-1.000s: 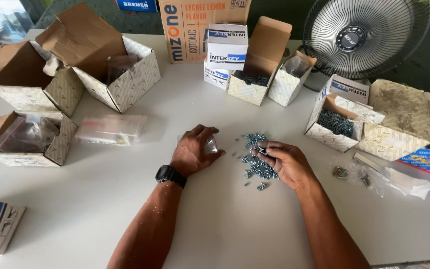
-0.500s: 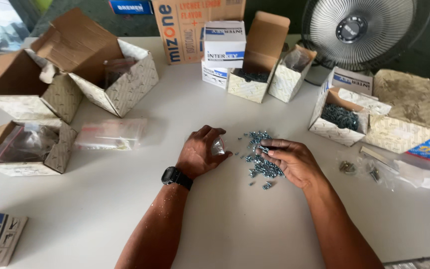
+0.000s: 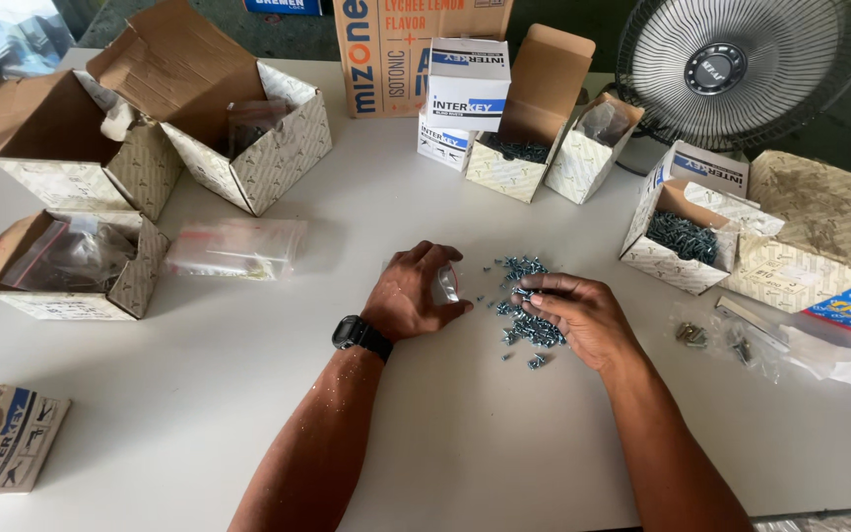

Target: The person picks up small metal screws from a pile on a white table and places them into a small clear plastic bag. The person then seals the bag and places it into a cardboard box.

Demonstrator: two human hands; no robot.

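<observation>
A loose pile of small silver-blue screws [image 3: 527, 313] lies on the white table [image 3: 189, 394] in front of me. My right hand [image 3: 575, 317] rests on the right side of the pile, its fingertips pinching a screw at the pile's upper edge. My left hand [image 3: 414, 294], with a black watch at the wrist, sits just left of the pile and is curled around a small clear plastic bag [image 3: 447, 284].
Open cardboard boxes stand around: two large ones [image 3: 238, 118] at back left, one holding plastic bags [image 3: 76, 264] at left, a box of screws [image 3: 680, 236] at right. A clear bag [image 3: 236, 248] lies left of my hands. A fan [image 3: 741, 69] stands at back right.
The view has shifted slightly. My hands stay at the screw pile, the right fingers moving a little among the screws while the left keeps hold of the small bag.
</observation>
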